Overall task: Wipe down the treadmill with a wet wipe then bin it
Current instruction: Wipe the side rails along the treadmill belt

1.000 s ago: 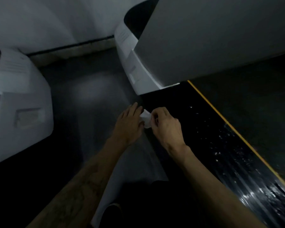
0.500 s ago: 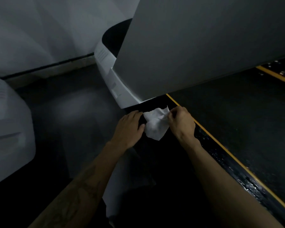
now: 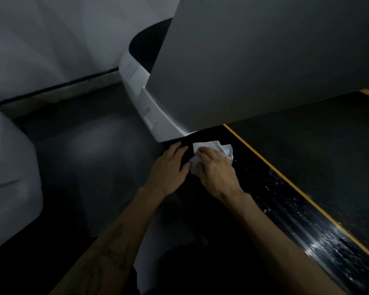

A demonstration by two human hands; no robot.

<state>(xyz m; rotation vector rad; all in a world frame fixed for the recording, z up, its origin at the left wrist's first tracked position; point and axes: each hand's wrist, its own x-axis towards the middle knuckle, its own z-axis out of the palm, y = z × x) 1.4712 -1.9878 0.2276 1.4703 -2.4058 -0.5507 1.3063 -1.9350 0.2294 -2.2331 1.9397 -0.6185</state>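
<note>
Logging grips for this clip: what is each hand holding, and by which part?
The right hand presses the crumpled white wet wipe, covering its near half. The left hand holds nothing.

Wipe (image 3: 221,148) on treadmill side rail (image 3: 285,201), under right hand (image 3: 216,169); left hand (image 3: 168,167) beside.

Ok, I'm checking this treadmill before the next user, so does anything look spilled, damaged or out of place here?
Nothing looks broken or askew. The one thing that stands out is the glossy black side rail beside the yellow stripe: it shows scattered bright specks and streaks, perhaps droplets or glare. The right hand presses the wet wipe on its front end.
</note>
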